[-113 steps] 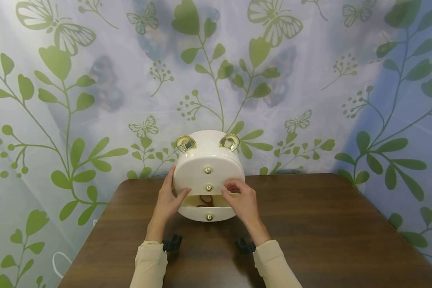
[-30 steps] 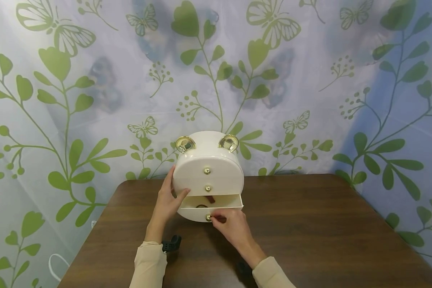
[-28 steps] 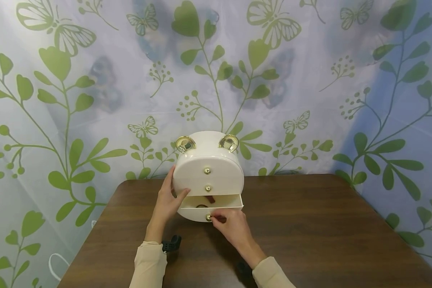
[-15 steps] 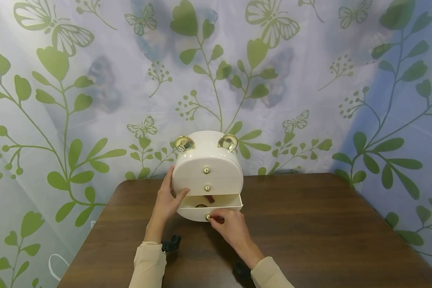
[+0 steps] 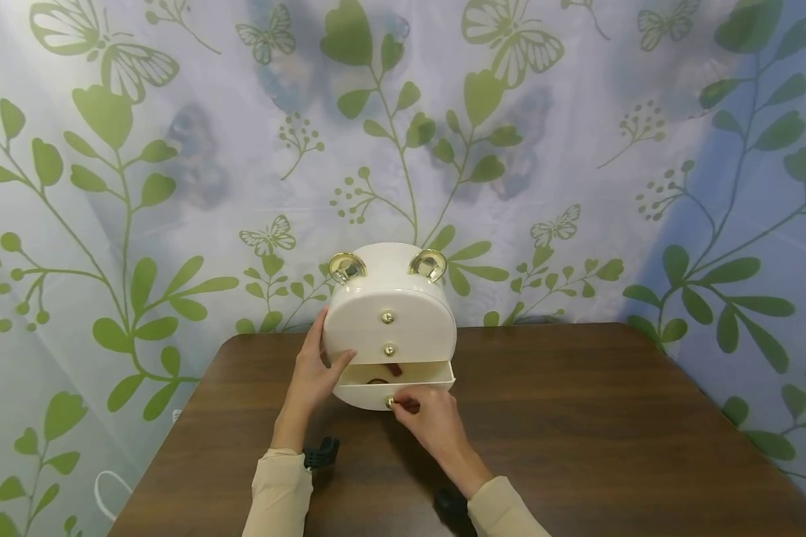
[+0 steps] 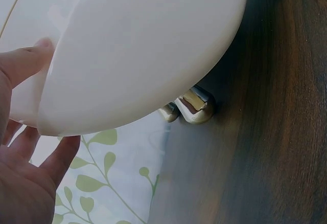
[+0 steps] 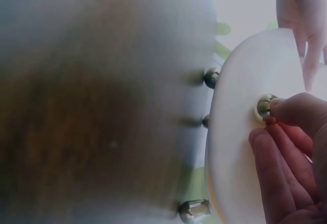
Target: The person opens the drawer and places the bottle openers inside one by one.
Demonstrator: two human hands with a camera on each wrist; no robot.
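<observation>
A white rounded drawer box [image 5: 388, 298] with two gold ear-shaped pieces stands upright on the table. Its bottom drawer [image 5: 356, 397] is pulled partly out. Inside lies a reddish-brown thing [image 5: 393, 369] with a curved part, mostly hidden by the drawer front. My left hand [image 5: 312, 377] holds the box's left side, thumb on the front; the left wrist view shows fingers [image 6: 60, 157] against its side. My right hand [image 5: 433, 421] pinches the gold knob [image 7: 264, 106] of the bottom drawer between thumb and finger.
Two more gold knobs, an upper one [image 5: 387, 318] and a lower one [image 5: 389, 350], sit on the box front above the gap. The brown wooden table [image 5: 578, 425] spreads around the box. A leaf-patterned curtain [image 5: 578, 164] hangs behind, and a white cable [image 5: 110, 488] shows at left.
Since the oldest frame my right hand has come down from the box's right front to the bottom knob. The brown thing sits differently in the drawer. The last second shows almost no movement.
</observation>
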